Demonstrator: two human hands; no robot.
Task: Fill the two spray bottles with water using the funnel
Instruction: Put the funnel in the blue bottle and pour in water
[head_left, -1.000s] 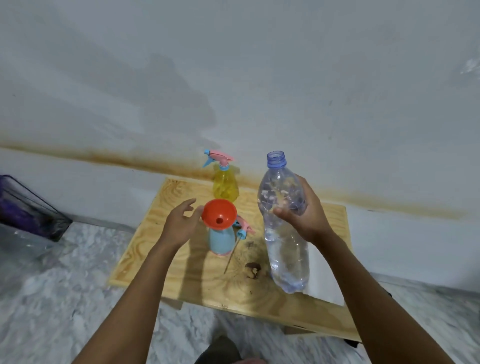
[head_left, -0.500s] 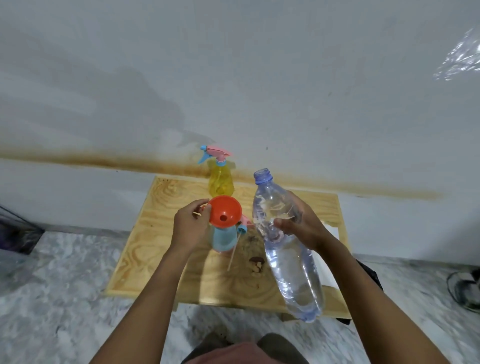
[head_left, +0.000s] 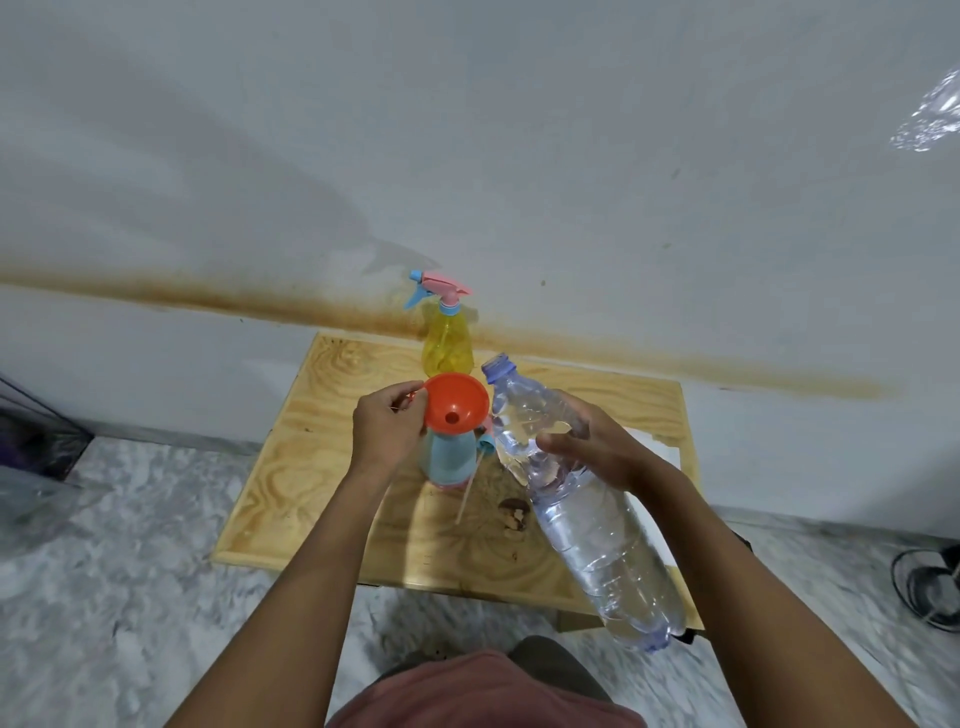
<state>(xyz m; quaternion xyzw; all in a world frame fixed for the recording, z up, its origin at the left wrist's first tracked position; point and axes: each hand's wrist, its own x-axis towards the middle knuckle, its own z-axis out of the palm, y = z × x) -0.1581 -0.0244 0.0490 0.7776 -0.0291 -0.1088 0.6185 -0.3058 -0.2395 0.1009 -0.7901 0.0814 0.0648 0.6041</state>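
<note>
- The left hand (head_left: 387, 431) pinches the left rim of the orange funnel (head_left: 457, 402) between thumb and fingers; the right hand (head_left: 592, 447) wraps around the upper body of the clear water bottle (head_left: 597, 514), fingers curled round it.
- The funnel sits in the neck of the blue spray bottle (head_left: 449, 460), which stands near the middle of the table (head_left: 311, 467). Its trigger head (head_left: 485, 441) and dip tube (head_left: 467, 493) lie just beside it, toward the near edge.
- The water bottle is tilted, its uncapped mouth up beside the funnel's right rim; no water is at the mouth yet.
- The step in hand appears to be the start of the pour. The mouth should come over the funnel's bowl before tipping further, not over the rim.
- A slow tilt is wise (the funnel's hole is narrow, and a soft bottle gulps and surges).
- The left pinch should hold the funnel upright and press lightly down, so the light blue bottle does not topple.
- The yellow spray bottle (head_left: 448, 343) waits at the far edge, trigger head on.
</note>
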